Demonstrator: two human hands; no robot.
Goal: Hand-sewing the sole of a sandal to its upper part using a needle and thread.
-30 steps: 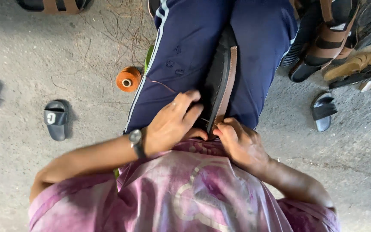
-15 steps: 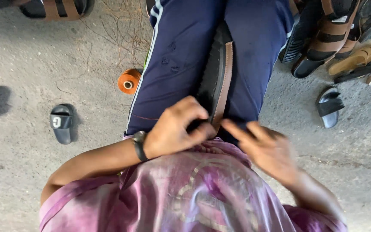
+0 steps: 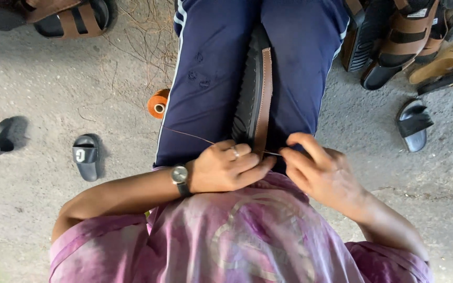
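Black rubber and tan leather, that's the sandal sole with its brown stitched strap, standing on edge in the centre of the frame, wedged between my two knees in dark blue track trousers. I clamp it there so both hands are free and the edge faces up at me.

My left hand, watch on the wrist, is closed around the near end of the sole, fingers curled over the strap edge, steadying it right where the stitching runs. My right hand sits just beside it to the right, thumb and forefinger pinched shut on a thin brown thread; I can't make out whether a needle is in that pinch, it's too small to tell.

The thread runs taut from my right fingertips across the strap, over my left thigh and off toward the orange spool of thread lying on the grey concrete floor just left of my leg, close enough to feed freely.

At the left of the frame lie two small black slides, apart from each other. In the upper right corner a heap of brown and black sandals sits within arm's reach, and another brown-strapped sandal rests in the upper left.
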